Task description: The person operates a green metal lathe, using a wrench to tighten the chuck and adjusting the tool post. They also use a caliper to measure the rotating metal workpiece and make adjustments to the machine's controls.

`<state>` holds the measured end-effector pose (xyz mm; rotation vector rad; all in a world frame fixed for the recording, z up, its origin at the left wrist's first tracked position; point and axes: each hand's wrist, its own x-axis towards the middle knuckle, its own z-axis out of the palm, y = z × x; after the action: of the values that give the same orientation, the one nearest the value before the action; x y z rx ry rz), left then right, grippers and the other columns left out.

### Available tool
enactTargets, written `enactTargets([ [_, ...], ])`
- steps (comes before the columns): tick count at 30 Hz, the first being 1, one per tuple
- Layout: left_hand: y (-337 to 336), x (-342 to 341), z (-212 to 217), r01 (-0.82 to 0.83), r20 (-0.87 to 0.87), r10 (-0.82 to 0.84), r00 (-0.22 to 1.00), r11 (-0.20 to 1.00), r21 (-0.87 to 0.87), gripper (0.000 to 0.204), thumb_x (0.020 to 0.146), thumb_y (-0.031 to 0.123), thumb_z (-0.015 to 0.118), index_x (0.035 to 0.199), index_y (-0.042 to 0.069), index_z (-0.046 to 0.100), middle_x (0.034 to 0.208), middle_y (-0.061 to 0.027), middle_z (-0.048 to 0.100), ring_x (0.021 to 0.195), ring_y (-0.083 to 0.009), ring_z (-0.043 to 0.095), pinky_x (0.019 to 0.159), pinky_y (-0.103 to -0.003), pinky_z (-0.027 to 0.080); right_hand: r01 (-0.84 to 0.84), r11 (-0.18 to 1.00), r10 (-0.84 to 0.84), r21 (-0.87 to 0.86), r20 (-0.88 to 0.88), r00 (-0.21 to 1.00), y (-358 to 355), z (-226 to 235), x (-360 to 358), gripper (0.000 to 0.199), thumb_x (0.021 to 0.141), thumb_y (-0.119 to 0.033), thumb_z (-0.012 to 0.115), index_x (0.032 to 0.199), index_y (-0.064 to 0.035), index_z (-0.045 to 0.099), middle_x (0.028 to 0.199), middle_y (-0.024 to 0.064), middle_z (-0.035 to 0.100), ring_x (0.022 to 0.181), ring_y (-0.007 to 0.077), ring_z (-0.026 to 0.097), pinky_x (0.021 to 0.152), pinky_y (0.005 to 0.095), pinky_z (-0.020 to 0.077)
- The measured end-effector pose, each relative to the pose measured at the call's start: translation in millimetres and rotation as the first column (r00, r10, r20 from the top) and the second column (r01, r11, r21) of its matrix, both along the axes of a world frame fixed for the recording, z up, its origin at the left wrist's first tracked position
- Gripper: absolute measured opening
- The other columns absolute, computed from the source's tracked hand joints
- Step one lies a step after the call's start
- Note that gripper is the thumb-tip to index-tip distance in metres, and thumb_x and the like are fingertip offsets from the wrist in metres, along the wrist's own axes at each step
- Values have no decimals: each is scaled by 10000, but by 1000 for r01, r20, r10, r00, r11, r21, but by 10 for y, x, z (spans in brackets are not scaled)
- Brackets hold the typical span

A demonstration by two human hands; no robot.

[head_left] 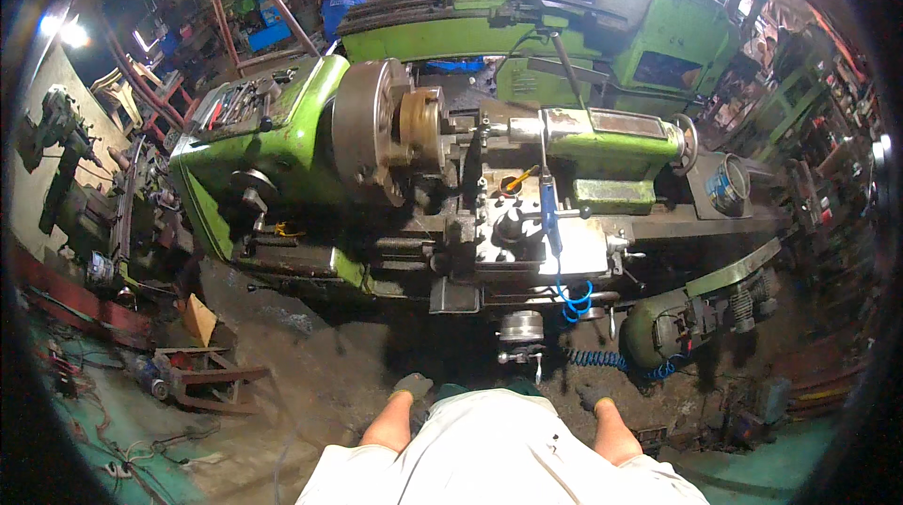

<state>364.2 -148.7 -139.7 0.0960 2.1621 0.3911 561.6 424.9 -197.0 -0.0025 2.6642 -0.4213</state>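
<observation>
My left hand [412, 384], in a grey glove, is held low beside my white shirt, in front of the lathe. On the other side of my body hangs my right hand [593, 399], in a dark glove. Neither touches the machine, and the fingers of both are too small and dark to read. The green lathe [320, 115] carries a large steel chuck [365, 124] with a brownish round workpiece [421, 124] in it. A blue air blow gun [550, 209] rests by the tool post [510, 225]. The carriage handwheel [521, 326] is the nearest lathe part to my hands.
A coiled blue hose [597, 357] runs to a green air compressor [656, 331] at right. Tools lie on the headstock top [240, 101]. A metal frame [202, 383] stands on the floor at left. Behind is another green machine [649, 25]. The tailstock [602, 143] sits right of the carriage.
</observation>
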Motion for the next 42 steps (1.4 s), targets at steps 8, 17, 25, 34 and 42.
enactTargets([
  [8,250,51,-92,-154,-29,156,987,987,39,515,932,530,578,1251,161,744,1314,-141,704,1236,-366,651,1051,-449,499,955,277,-801,-102,525,288,-354,1089,-590,652,896,-468,711,1427,-107,595,1245,201,664,1074,303,691,725,425,598],
  [17,287,403,-234,-118,-71,115,991,992,-47,437,957,369,551,1268,118,730,1349,-181,670,1225,-350,662,1033,-467,522,453,891,-393,-1,495,775,40,1285,-939,574,929,-512,648,1371,-146,662,1210,153,741,930,265,738,887,420,550],
  [25,354,354,108,19,36,-15,999,991,-134,503,948,429,531,1281,102,716,1378,-184,653,1236,-420,641,1058,-517,496,508,859,-443,-64,402,801,441,603,-900,517,946,-448,647,1264,-43,698,982,151,757,783,251,725,746,412,573],
  [34,344,-205,-264,148,-54,-147,988,989,0,507,988,451,501,1274,94,720,1394,-209,635,1294,-390,612,1085,-491,478,628,774,-581,-78,307,754,270,727,-690,405,945,-365,677,1136,-10,713,842,121,719,625,234,690,601,424,559],
  [42,314,-580,34,-39,34,37,999,998,55,537,975,469,520,1284,75,713,1384,-211,639,1309,-389,601,1091,-477,475,840,524,-694,-141,502,517,-356,989,-346,382,938,-347,685,1184,-59,737,811,92,670,595,204,605,545,406,505],
])
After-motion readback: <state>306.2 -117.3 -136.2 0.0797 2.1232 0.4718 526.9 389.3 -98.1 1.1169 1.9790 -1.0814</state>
